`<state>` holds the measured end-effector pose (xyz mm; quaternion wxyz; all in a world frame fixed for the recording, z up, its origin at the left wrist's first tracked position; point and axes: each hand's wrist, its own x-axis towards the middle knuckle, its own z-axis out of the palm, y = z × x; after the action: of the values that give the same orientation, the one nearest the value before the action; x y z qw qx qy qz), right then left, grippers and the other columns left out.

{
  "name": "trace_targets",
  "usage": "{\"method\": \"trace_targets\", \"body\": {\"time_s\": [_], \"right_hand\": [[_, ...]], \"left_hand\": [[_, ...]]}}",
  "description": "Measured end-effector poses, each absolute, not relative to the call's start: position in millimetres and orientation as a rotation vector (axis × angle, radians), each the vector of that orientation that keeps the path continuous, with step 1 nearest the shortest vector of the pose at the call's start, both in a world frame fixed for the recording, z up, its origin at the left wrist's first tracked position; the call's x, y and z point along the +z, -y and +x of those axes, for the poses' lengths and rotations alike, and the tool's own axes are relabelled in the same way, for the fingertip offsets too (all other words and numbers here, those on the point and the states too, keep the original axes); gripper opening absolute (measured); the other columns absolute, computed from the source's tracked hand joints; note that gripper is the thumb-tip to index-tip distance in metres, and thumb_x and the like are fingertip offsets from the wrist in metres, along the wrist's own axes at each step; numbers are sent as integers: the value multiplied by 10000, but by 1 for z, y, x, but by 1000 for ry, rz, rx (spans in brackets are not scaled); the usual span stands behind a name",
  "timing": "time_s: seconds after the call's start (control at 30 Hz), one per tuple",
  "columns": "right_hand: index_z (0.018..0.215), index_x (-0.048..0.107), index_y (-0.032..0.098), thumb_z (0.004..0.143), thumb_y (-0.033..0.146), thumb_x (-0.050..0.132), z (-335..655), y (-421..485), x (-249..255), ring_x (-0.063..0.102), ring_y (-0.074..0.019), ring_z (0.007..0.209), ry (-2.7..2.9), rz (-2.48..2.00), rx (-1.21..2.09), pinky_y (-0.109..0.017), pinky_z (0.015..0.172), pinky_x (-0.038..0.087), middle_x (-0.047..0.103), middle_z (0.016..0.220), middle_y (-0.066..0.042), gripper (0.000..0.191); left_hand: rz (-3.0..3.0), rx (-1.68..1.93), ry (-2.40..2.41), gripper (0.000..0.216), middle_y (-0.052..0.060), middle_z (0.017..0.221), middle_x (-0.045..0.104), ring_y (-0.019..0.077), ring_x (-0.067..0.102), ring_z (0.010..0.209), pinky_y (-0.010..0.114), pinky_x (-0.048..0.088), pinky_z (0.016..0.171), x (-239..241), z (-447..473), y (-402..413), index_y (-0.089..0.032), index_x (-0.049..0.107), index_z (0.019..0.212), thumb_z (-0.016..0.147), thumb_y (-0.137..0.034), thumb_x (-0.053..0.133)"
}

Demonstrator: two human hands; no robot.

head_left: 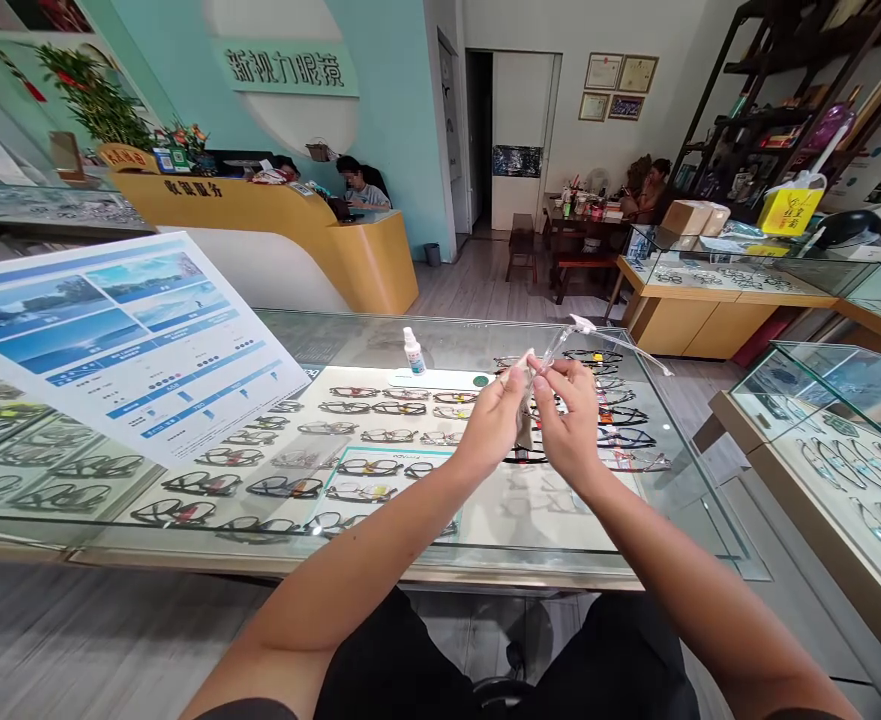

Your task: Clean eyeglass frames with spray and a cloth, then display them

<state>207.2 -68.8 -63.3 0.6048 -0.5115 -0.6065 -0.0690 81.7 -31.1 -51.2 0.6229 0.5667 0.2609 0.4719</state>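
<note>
Whitish, see-through glasses, thin-armed, tilted up from the fingers

We see a pair of clear-framed eyeglasses, its front tilted up and partly hidden by the fingers gripping its near end. A slim, pale temple arm is unfolded, stretching out to the right and slightly downward. We also find a small greyish-beige cloth pinched at that same near end (its upper edge just peeks above the fingertips), the rest hanging in soft folds between the left hand and right hand.
</note>
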Motion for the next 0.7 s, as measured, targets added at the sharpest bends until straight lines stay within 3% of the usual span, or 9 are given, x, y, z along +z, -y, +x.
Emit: {"method": "trace_targets", "body": {"time_s": [0.17, 0.3, 0.43, 0.5, 0.57, 0.63, 0.7], "right_hand": [[1341, 821, 291, 1124, 306, 528, 199, 67, -69, 613, -276, 1005, 1374, -1202, -283, -488, 935, 498, 672, 1058, -104, 365], [1307, 834, 281, 1122, 335, 529, 208, 65, -61, 596, -276, 974, 1303, -1208, -324, -490, 919, 495, 662, 1024, -101, 361], [1242, 846, 270, 1108, 382, 549, 223, 62, -50, 615, -279, 1012, 1208, -1168, -293, -494, 949, 517, 676, 1006, -95, 345], [1170, 857, 268, 1092, 395, 565, 231, 61, -46, 630, -277, 1011, 1167, -1136, -263, -492, 963, 518, 687, 968, -82, 328], [1079, 862, 267, 1072, 401, 576, 240, 60, -42, 633, -269, 982, 1147, -1127, -225, -478, 950, 515, 691, 938, -69, 316], [1001, 856, 262, 1050, 410, 597, 246, 60, -40, 631, -258, 956, 1146, -1124, -173, -457, 929, 509, 708, 947, -63, 302], [942, 844, 251, 1029, 426, 632, 252, 60, -39, 632, -247, 931, 1155, -1097, -108, -439, 911, 505, 726, 943, -56, 288]], "left_hand": [[1537, 1049, -520, 725, 112, 1294, 801, 314, 689, 1342, 451, 496, 1227, -47, 83, 40, -203, 761, 1366, 1019, -796, 527], [1612, 966, -552, 715, 110, 1337, 801, 353, 645, 1432, 509, 443, 1287, -47, 80, 41, -231, 751, 1426, 1030, -779, 521], [1542, 973, -626, 692, 96, 1575, 680, 340, 550, 1557, 490, 397, 1318, -49, 72, 23, -292, 742, 1449, 997, -787, 570], [1479, 1041, -710, 675, 101, 1491, 734, 331, 655, 1428, 467, 481, 1229, -46, 63, 6, -273, 747, 1420, 1000, -769, 565], [1495, 1114, -848, 620, 114, 1207, 818, 310, 753, 1147, 440, 558, 1076, -40, 51, -14, -204, 807, 1199, 1012, -731, 538], [1616, 1084, -1020, 549, 101, 1006, 805, 287, 745, 964, 426, 569, 969, -32, 37, -32, -184, 793, 996, 1032, -652, 509], [1795, 981, -1194, 412, 87, 1027, 804, 291, 735, 979, 417, 556, 946, -25, 23, -43, -206, 786, 1004, 1033, -509, 508]]}}
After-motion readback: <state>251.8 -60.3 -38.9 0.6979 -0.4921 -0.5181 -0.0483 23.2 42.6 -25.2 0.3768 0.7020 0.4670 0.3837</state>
